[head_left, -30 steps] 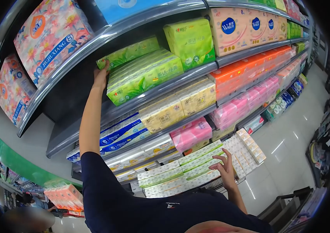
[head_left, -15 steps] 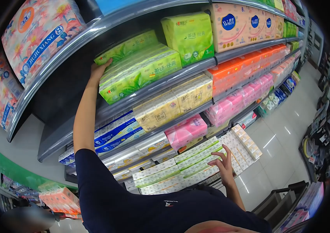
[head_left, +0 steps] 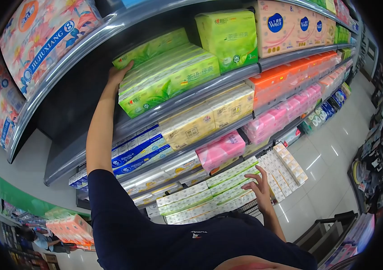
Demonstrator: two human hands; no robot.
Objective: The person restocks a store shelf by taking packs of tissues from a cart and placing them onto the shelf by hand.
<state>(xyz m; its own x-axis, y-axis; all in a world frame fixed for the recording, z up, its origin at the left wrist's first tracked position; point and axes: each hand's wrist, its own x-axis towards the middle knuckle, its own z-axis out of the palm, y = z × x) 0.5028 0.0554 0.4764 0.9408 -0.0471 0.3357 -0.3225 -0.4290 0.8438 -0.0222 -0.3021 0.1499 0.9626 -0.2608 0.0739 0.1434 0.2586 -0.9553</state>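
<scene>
On the upper shelf, my left hand point(head_left: 121, 72) grips the left end of a green tissue pack point(head_left: 155, 47) at the back; some fingers are hidden around that end. In front of it lies another light green tissue multipack point(head_left: 169, 83), close beside my hand. A green three-pack point(head_left: 227, 40) stands upright to the right. My right hand point(head_left: 259, 186) hangs lower down with fingers bent and apart, holding nothing. Just beyond it are rows of white and green tissue packs point(head_left: 232, 184), stacked low.
The grey shelf edge point(head_left: 187, 96) runs below the green packs. Floral tissue packs point(head_left: 49, 40) sit at the left, peach Wiger packs point(head_left: 290, 29) at the right. Yellow packs point(head_left: 207, 119) fill the shelf below. A person point(head_left: 43, 238) is at the lower left.
The view has shifted slightly, so the shelf goods sit a little farther right. My left hand stays at the green pack's end. The right hand keeps its pose.
</scene>
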